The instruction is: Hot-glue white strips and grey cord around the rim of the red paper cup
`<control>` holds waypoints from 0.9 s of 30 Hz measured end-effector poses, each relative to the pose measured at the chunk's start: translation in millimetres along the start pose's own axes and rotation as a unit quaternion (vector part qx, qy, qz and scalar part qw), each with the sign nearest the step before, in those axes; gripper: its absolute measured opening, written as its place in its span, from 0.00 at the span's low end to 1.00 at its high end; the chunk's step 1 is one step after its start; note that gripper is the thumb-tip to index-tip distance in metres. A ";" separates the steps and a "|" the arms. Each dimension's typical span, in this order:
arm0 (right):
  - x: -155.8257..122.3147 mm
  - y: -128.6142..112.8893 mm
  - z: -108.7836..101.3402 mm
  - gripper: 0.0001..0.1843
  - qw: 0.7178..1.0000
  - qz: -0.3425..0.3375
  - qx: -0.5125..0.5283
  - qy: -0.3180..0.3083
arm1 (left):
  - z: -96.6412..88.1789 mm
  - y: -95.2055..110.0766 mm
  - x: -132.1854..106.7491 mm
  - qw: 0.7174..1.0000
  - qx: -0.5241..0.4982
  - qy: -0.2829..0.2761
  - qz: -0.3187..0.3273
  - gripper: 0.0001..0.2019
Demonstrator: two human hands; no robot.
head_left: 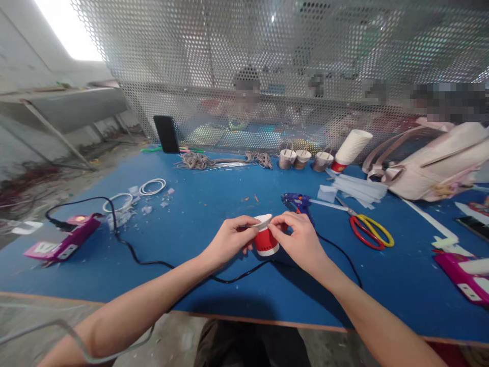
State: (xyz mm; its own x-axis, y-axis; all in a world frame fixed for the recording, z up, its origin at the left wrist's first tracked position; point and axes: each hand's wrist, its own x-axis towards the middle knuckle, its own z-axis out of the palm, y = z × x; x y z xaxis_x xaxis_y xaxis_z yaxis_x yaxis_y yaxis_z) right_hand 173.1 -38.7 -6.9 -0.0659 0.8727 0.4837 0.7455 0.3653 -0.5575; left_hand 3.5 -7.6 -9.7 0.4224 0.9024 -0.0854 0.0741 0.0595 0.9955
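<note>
Between my two hands is a red and white paper cup (265,240), its rim tilted a little upward. A whitish strip (263,224) runs along the cup's upper edge. My left hand (239,235) is closed on the cup's left side, thumb and forefinger at the rim. At the right of the rim, my right hand (296,235) pinches the cup's edge with thumb and forefinger. Just beyond my right hand lies a blue glue gun (298,199) with a white glue stick in its back. Scissors (369,229) with red and yellow handles rest to its right.
Purple power strips (82,229) (464,278) lie at both sides, and a black cord (237,280) crosses in front of me. Wrapped cups (286,159), stacked paper cups (353,147), cord bundles (196,160) and a phone (166,134) line the back. A pale bag (435,158) stands right.
</note>
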 end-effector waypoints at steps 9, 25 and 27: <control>1.1 -1.0 -3.0 0.07 0.999 0.035 0.016 -0.033 | -2.1 0.2 -0.1 0.999 0.032 -0.012 0.038 0.09; 8.7 11.7 -9.2 0.08 0.980 0.131 0.148 -0.034 | -7.9 1.1 3.8 0.999 -0.029 -0.014 0.009 0.07; 9.6 17.6 -7.2 0.09 0.963 0.167 0.210 -0.033 | -8.2 2.0 4.3 0.999 -0.053 -0.013 -0.002 0.07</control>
State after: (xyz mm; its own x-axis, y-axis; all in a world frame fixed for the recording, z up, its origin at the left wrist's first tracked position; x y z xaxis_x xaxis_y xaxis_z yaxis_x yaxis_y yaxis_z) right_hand 190.4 -26.3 -7.2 0.0784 0.9778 0.1945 0.3991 0.1480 -0.9049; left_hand -1.9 0.0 -7.8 0.4449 0.8911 -0.0895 -0.0193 0.1094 0.9938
